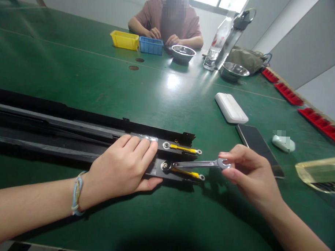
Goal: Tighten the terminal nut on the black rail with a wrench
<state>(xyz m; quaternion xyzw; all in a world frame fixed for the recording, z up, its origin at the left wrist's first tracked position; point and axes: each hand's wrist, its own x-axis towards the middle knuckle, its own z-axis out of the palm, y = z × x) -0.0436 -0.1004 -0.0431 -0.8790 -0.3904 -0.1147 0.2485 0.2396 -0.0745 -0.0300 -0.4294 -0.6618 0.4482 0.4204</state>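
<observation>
Two long black metal channels (81, 151) lie side by side, running off to the left. My left hand (124, 164) is closed over the nearer one, fingers on top and thumb along its near side. A combination wrench (195, 164) has its ring end around a nut (165, 165) at that channel's right end. Its open end is pinched between thumb and fingers of my right hand (245, 170). Under the wrench a yellow ground wire (193, 174) with a ring terminal sticks out. On the farther channel a second yellow wire (183, 148) is fixed by a nut.
Right of the channels lie a white power bank (231, 108), a phone (258, 147) and a pale green case (283, 143). Farther back stand bottles (214, 54), steel bowls (183, 54), yellow (124, 41) and blue bins (151, 46). A person (167, 23) sits opposite.
</observation>
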